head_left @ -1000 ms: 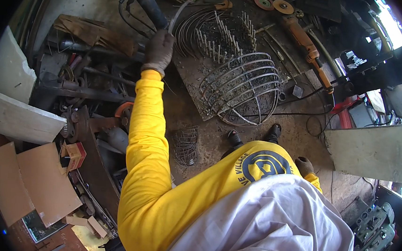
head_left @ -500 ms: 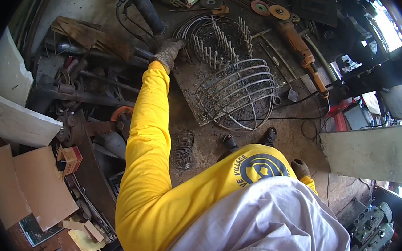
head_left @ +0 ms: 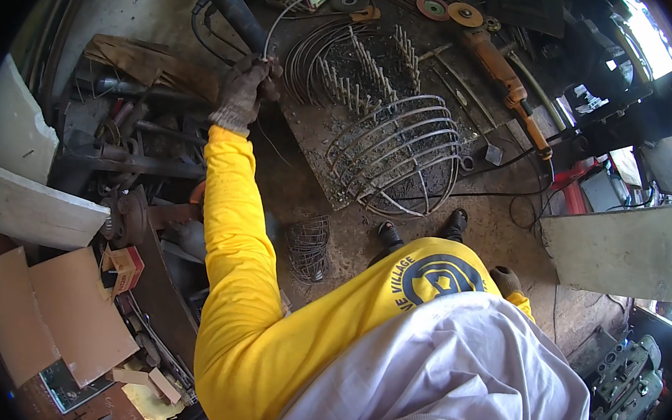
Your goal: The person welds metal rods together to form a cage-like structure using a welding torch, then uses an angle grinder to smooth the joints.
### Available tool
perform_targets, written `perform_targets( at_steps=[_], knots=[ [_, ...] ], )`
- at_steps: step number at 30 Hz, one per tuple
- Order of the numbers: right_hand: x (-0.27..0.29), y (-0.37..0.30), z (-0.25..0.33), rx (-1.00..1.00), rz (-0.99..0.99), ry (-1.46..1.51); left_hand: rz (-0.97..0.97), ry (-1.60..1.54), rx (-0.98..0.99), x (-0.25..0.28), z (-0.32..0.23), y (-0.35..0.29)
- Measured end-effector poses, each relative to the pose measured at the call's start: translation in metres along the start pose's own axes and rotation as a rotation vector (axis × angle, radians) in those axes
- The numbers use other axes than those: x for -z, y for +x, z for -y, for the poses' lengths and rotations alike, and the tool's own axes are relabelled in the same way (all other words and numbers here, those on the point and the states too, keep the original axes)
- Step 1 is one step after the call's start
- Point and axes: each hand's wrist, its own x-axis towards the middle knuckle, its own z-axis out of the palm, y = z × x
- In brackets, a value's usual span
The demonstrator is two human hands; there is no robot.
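My left hand [head_left: 244, 92], in a dirty brown work glove, is closed around a thin bent metal rod [head_left: 278, 17]. The rod curves up and away to the right, and a thin end hangs below the hand. Right of the hand lies a bundle of curved rods [head_left: 300, 65] on a metal plate [head_left: 314, 141]. Rows of upright metal pegs [head_left: 374, 75] stand on that plate. Nearer me on it rests a rounded cage of bent rods [head_left: 395, 155]. My right hand [head_left: 506, 280], also gloved, is low at my right side, partly behind my body; its fingers are unclear.
An orange angle grinder [head_left: 504, 77] lies at the far right, its cord trailing across the floor. A dark upright pipe [head_left: 229, 8] stands beyond my left hand. Metal scrap [head_left: 140, 143] crowds the left. A small wire basket [head_left: 308, 247] sits near my feet.
My left hand has moved left and a little nearer, away from the rod bundle. One bent rod has come up with it from the bundle. My right hand stays at my side.
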Motion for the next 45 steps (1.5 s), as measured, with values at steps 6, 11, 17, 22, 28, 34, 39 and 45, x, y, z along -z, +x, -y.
perform_targets(
  at_steps=[6,11,17,22,28,34,39,45],
  knots=[
    [0.018,-0.043,0.123,0.402,0.086,0.140,0.254,0.103,0.019,-0.029,-0.009,-0.100],
    [0.048,-0.088,0.252,0.760,0.239,0.458,0.208,0.266,0.082,-0.081,0.015,-0.179],
    [0.053,-0.080,0.317,1.110,0.387,0.299,0.155,0.415,0.040,-0.133,0.058,-0.231],
    [0.041,-0.051,0.309,1.166,0.379,0.098,-0.021,0.539,-0.058,-0.164,0.100,-0.247],
    [0.018,-0.027,0.306,1.216,0.137,0.167,-0.276,0.785,-0.151,-0.192,0.114,-0.257],
    [0.032,-0.045,0.322,1.377,-0.046,0.026,-0.431,0.889,-0.195,-0.198,0.125,-0.263],
    [0.026,-0.037,0.324,1.357,0.089,-0.112,-0.481,0.884,-0.201,-0.204,0.125,-0.266],
    [0.024,-0.037,0.322,1.241,0.158,-0.047,-0.482,0.353,-0.014,-0.185,0.141,-0.276]
  ],
)
